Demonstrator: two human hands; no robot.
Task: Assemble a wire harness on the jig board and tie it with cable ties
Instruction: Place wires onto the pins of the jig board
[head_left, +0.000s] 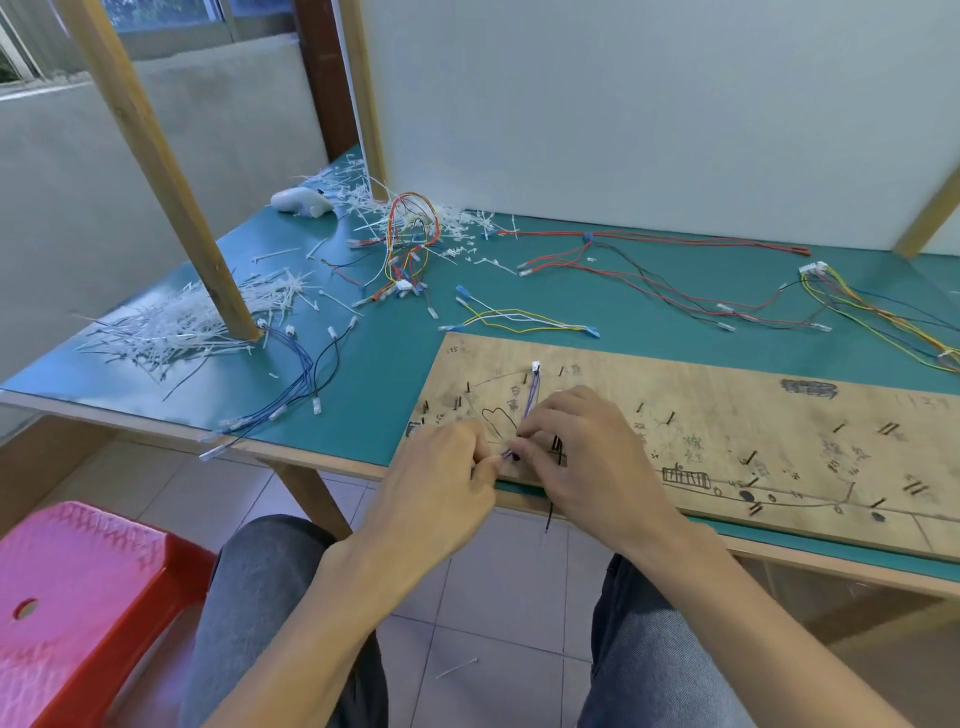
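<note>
Both the left hand (447, 478) and right hand (587, 452) pinch, fingers curled, the lower end of the thin purple wire bundle (531, 402), which lies on the scribbled plywood jig board (727, 415) at its near left end, running up to a small white connector (535, 367). The wires look light and limp, so they are best gripped close to the tie point, never tugged by the connector.

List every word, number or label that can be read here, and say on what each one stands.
"175" (faint, uncertain): handwritten on the far left corner of the flat brown plywood jig board.
"白": handwritten on the board, left of the thin purple wires; the character under it is unclear.
Other handwriting further right on the board: too blurred to read.
No printed labels show.
</note>
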